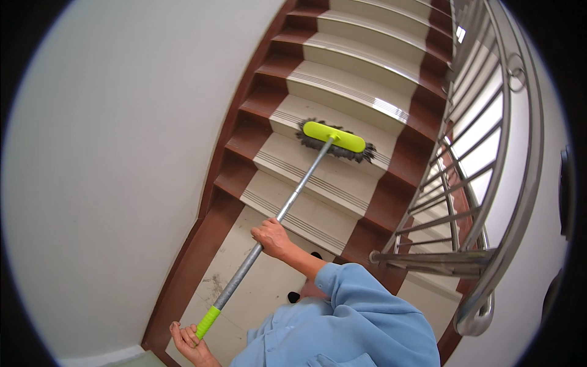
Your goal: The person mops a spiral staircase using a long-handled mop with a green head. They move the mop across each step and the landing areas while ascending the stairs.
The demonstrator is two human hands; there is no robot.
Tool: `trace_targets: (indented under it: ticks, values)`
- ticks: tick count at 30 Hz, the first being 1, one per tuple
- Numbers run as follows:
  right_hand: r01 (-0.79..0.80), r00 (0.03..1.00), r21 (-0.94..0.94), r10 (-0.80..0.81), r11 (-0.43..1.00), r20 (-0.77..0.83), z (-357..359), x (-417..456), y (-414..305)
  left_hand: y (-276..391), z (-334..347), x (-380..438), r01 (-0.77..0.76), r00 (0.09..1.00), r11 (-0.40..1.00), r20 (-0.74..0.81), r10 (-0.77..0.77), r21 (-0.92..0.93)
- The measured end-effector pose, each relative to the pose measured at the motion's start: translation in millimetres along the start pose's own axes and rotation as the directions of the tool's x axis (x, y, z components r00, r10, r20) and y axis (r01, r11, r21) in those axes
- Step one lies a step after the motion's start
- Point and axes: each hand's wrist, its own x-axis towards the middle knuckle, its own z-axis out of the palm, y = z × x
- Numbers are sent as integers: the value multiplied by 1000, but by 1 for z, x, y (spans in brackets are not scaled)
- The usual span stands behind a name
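A mop with a lime-green head plate (334, 136) and dark grey shaggy fibres lies across the cream part of a stair tread (316, 170), a few steps up. Its grey metal pole slants down to the lower left. My right hand (271, 237) is closed around the middle of the pole. At the lower end, my left hand (191, 341) holds the lime-green grip (207, 321), which partly hides behind its fingers. The mop fibres touch the step near its ribbed edge.
Cream stairs with red-brown side bands (247, 130) rise ahead. A white wall (110, 174) borders them on the left, and a stainless-steel railing (497, 151) on the right. Dark scuff marks (213, 284) show on the landing, where dark shoe tips (293, 297) are partly visible.
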Motion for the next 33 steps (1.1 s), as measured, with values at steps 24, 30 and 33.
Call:
trace_targets:
  ticks: [24, 30, 33]
  values:
    - [-166, 971, -248, 202, 954, 130, -63, -84, 89, -93, 35, -19, 371, 916, 927, 142, -375, 55]
    - [-76, 967, -201, 122, 977, 225, -24, -42, 110, -127, 11, 0, 469, 881, 880, -25, -472, -78]
    - [-91, 969, -195, 132, 977, 207, -20, -55, 117, -141, -1, 15, 528, 848, 844, 7, -529, -92]
